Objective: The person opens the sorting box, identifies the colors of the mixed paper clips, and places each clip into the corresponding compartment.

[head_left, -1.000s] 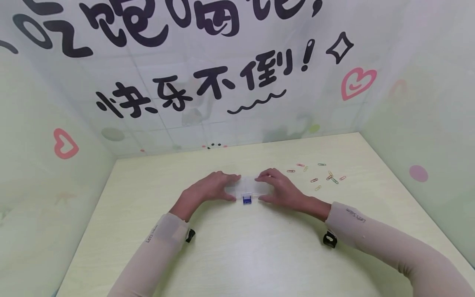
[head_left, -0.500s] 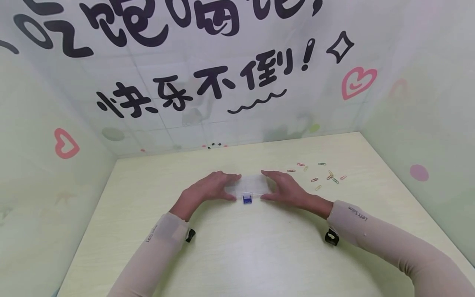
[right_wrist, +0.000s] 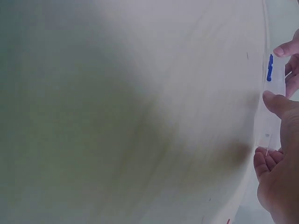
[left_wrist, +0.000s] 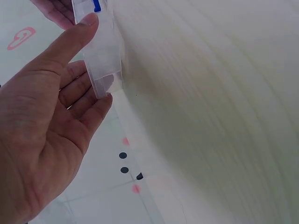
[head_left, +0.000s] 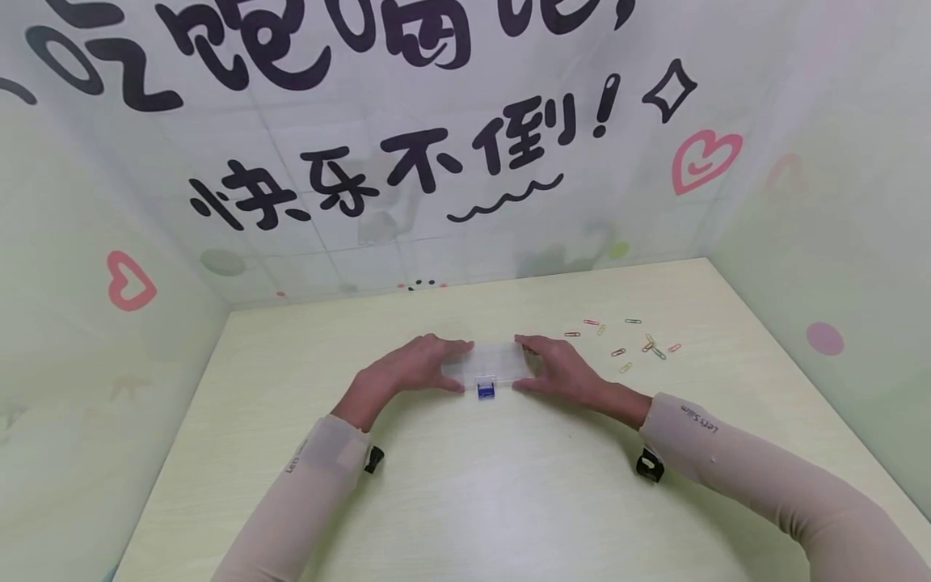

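A clear plastic box (head_left: 496, 362) with a blue latch (head_left: 486, 390) on its near side lies between the two hands in the head view. The left hand (head_left: 422, 365) grips its left end, thumb on the near side and fingers at the far side. At the opposite end the right hand (head_left: 562, 370) holds it the same way. In the left wrist view, the thumb presses the box wall (left_wrist: 102, 51) near the latch, with fingers behind and under the end. The right wrist view has the box (right_wrist: 267, 119) at its right edge, the right thumb along its latch side.
Several coloured paper clips (head_left: 650, 347) lie scattered on the pale wooden table (head_left: 465, 493), to the right of the box. Behind stands a white printed wall (head_left: 320, 267), with side walls left and right. Black straps (head_left: 650, 466) hang at both wrists.
The right hand's fingers have spread and shifted slightly right along the box toward its end. The left hand and the box stay about where they were.
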`<state>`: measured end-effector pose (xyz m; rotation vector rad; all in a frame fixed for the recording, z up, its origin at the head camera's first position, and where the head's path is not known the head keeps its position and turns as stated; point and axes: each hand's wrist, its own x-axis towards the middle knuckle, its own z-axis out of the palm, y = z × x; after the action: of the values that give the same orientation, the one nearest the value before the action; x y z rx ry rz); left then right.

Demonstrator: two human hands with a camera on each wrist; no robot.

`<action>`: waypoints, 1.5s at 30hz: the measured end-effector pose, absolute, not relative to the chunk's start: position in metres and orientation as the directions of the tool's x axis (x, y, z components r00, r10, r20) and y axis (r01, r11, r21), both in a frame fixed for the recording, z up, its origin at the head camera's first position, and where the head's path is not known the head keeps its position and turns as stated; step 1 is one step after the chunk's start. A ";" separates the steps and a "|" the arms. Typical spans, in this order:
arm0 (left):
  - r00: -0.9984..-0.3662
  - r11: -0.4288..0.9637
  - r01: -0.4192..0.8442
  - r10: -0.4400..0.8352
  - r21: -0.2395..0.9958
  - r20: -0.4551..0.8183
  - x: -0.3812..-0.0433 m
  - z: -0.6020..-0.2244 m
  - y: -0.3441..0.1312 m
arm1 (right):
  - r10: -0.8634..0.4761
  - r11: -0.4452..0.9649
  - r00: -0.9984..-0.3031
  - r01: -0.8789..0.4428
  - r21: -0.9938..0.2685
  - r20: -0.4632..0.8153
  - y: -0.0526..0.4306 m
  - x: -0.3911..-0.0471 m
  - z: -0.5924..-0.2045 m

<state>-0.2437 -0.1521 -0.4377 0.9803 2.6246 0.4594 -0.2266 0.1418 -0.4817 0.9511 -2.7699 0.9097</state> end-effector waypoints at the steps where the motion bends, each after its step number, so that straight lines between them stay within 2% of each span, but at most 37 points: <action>1: -0.721 0.715 0.576 0.673 0.397 -0.167 -0.244 -0.437 -0.152 | -0.534 0.634 -0.807 -0.579 -0.513 0.252 0.142 -0.227 -0.482; 14: -0.707 0.697 0.526 0.677 0.488 -0.205 -0.249 -0.435 -0.159 | -0.492 0.651 -0.832 -0.546 -0.527 0.254 0.141 -0.226 -0.487; 22: -0.721 0.688 0.463 0.659 0.559 -0.214 -0.257 -0.434 -0.165 | -0.478 0.654 -0.835 -0.545 -0.524 0.272 0.142 -0.223 -0.485; 37: -0.798 0.671 0.373 0.585 0.641 -0.148 -0.269 -0.430 -0.174 | -0.451 0.669 -0.843 -0.537 -0.513 0.294 0.138 -0.220 -0.483; 45: -0.833 0.643 0.416 0.553 0.643 -0.014 -0.279 -0.433 -0.177 | -0.445 0.656 -0.849 -0.525 -0.542 0.284 0.137 -0.218 -0.483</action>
<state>-0.2788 -0.1766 -0.4328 0.7936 2.6536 0.9597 -0.2176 0.1372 -0.4828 0.8077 -2.7431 0.9575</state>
